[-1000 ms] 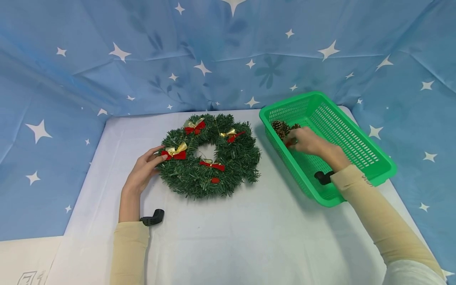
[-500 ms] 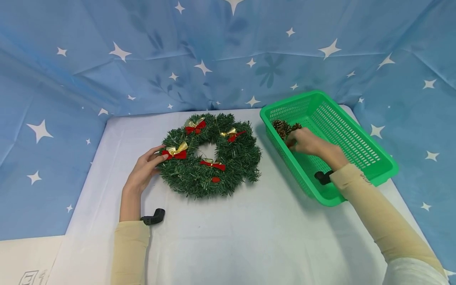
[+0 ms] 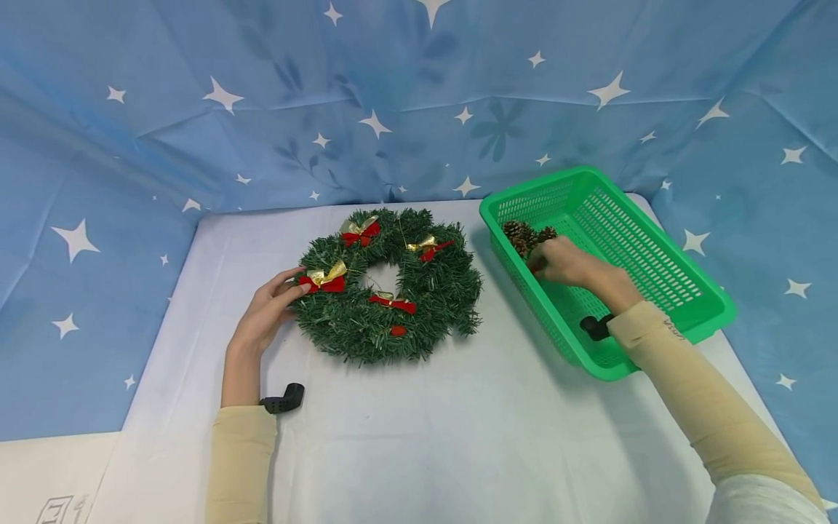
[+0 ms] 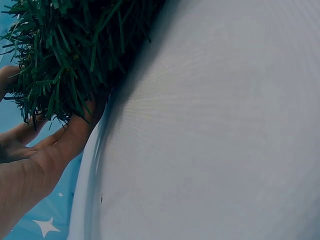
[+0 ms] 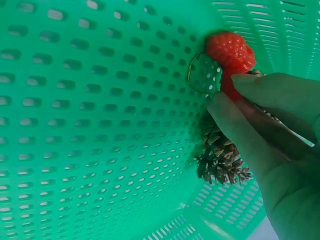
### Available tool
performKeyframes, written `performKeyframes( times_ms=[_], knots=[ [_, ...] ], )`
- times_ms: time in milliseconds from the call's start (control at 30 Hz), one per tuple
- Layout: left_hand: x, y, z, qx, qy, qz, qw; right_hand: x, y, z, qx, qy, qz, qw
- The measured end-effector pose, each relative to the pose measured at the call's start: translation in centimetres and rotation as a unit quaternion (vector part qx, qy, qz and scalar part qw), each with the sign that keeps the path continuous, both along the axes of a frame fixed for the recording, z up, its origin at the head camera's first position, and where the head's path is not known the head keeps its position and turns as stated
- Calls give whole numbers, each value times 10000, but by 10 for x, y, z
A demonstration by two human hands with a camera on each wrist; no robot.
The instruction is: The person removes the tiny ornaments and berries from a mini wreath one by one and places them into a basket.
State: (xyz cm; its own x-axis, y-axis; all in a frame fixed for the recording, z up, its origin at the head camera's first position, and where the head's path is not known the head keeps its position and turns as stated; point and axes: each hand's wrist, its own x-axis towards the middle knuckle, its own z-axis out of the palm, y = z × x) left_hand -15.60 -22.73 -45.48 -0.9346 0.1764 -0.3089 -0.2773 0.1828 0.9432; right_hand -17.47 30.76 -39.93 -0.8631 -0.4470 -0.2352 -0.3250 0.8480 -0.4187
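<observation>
A green artificial wreath point(image 3: 432, 291) with red-and-gold bows lies on the white-covered table. My left hand point(image 3: 263, 314) grips its left edge, thumb on top by a bow point(image 3: 323, 279), fingers underneath in the left wrist view. My right hand point(image 3: 569, 263) reaches into the green basket point(image 3: 661, 255). In the right wrist view, thumb and finger pinch a red piece point(image 5: 230, 86) right beside a bumpy, raspberry-like red ornament point(image 5: 231, 50); whether they are one piece I cannot tell. A thin gold cord loop point(image 5: 190, 72) lies next to it. Brown pinecones point(image 5: 222, 162) sit near the fingertips.
The perforated basket walls stand around my right hand. More pinecones point(image 3: 519, 233) lie at the basket's left end. White tablecloth point(image 3: 419, 437) spreads in front of the wreath, and a blue star-patterned cloth point(image 3: 419, 109) hangs behind and at both sides.
Both hands stay almost in place: the left on the wreath's edge, the right in the basket. The right fingers have shifted slightly among the things there.
</observation>
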Motion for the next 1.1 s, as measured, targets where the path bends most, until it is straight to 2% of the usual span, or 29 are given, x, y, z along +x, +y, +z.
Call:
performKeyframes(
  times_ms=[400, 733, 1100],
  knots=[
    [0, 1, 1, 20, 24, -10, 10000, 3, 1, 0, 51, -291, -140, 9995],
    [1, 0, 0, 18, 20, 5, 10000, 2, 3, 0, 12, -304, -138, 9994],
    [1, 0, 0, -6, 10, -10, 10000, 8, 2, 7, -113, -183, -206, 9996]
  ],
)
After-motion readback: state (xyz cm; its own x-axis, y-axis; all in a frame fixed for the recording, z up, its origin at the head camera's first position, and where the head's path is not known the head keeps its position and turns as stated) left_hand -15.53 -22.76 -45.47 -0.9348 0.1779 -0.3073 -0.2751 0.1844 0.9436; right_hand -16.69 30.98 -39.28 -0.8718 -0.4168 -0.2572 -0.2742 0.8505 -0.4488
